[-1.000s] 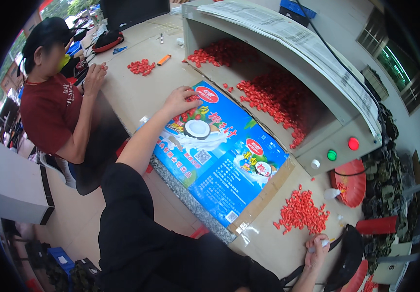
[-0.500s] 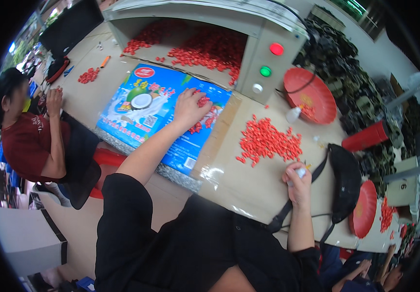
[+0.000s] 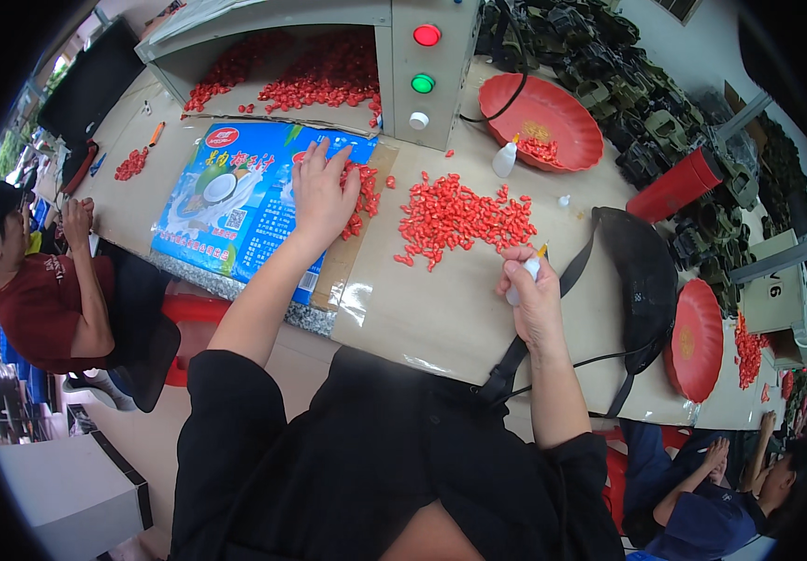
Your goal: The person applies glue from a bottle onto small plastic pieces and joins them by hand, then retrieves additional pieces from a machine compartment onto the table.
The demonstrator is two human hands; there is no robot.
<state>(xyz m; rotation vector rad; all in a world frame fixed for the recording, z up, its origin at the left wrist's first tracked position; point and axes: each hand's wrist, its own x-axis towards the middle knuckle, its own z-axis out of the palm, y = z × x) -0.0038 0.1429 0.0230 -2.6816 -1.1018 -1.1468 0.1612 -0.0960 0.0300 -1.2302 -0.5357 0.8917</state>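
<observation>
Left hand (image 3: 326, 194) has fingers spread against red pieces (image 3: 364, 201), can't tell if gripping any, fast sweep could scatter them; right hand (image 3: 541, 304) curled round white bottle (image 3: 531, 268), over-squeezing could drip.

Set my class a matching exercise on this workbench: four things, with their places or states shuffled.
Column one
1. Left hand
2. Right hand
3. Green button
4. Waist bag

Column two
A. Between the red button and white button
B. Gripping a small white bottle
C. Black, on the table
D. Over blue printed cardboard

Pairs: 1-D, 2-B, 3-A, 4-C
</observation>
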